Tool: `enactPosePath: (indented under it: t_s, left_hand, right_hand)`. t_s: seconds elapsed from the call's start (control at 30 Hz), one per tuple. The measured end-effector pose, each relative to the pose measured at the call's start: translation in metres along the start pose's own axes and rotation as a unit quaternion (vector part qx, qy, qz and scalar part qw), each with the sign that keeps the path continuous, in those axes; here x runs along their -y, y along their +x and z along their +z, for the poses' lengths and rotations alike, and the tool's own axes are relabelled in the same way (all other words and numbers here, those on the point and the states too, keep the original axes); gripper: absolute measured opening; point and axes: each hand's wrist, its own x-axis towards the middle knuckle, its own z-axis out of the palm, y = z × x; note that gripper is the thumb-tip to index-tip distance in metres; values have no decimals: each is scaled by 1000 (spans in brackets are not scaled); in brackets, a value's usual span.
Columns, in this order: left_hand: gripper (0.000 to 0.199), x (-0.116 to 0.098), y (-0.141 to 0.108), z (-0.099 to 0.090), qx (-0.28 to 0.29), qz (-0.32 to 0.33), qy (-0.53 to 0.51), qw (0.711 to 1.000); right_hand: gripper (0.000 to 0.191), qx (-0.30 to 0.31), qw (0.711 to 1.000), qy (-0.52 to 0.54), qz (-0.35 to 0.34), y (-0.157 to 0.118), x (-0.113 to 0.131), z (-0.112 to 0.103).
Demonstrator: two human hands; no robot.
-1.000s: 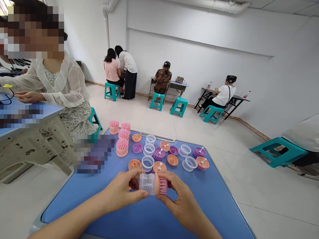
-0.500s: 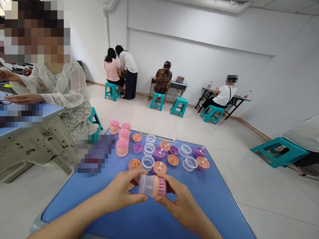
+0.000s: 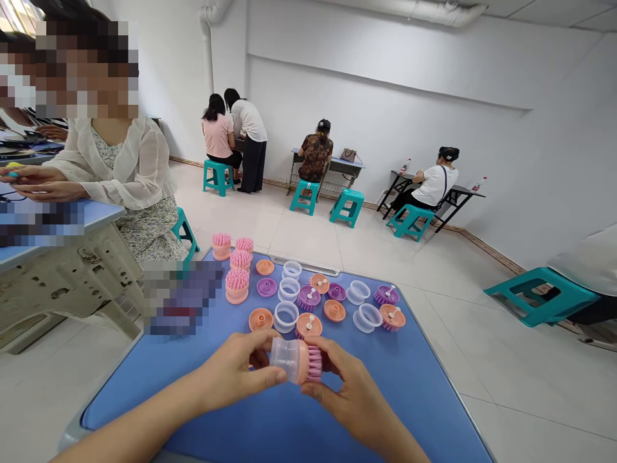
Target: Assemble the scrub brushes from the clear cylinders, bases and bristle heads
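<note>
Our left hand pinches a clear cap and our right hand pinches a pink brush, pressing both together, lower middle, above the blue surface.

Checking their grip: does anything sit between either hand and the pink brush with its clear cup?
Nothing visible does: the left hand touches the clear cup directly, and the right hand touches the pink brush head directly.

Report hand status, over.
Left hand on clear plastic cup; right hand on pink bristled brush; joined end to end. Orange discs and clear rings just ahead on blue table.
</note>
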Motion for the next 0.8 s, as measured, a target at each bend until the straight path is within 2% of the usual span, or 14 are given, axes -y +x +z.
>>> enactPosePath:
  t_s: [0.23, 0.37, 0.47, 0.6, 0.8]
  left_hand:
    - [29, 3, 2, 0, 20, 1, -9, 1000]
    - [25, 2, 2, 0, 10, -3, -8, 1000]
    - [39, 1, 0, 1, -12, -6, 2, 1000]
    - [39, -1, -1, 2, -19, -8, 19, 1000]
    - [42, 1, 1, 2, -43, -33, 18, 998]
  right_hand:
    - [38, -22, 998, -33, -53, 0, 1, 1]
    - [39, -8, 999, -35, -23, 0, 2, 0]
    - [34, 30, 999, -16, 0, 1, 4, -2]
    - [48, 50, 999, -12, 9, 0, 3, -4]
    - [62, 11, 998, 55, 38, -3, -2, -2]
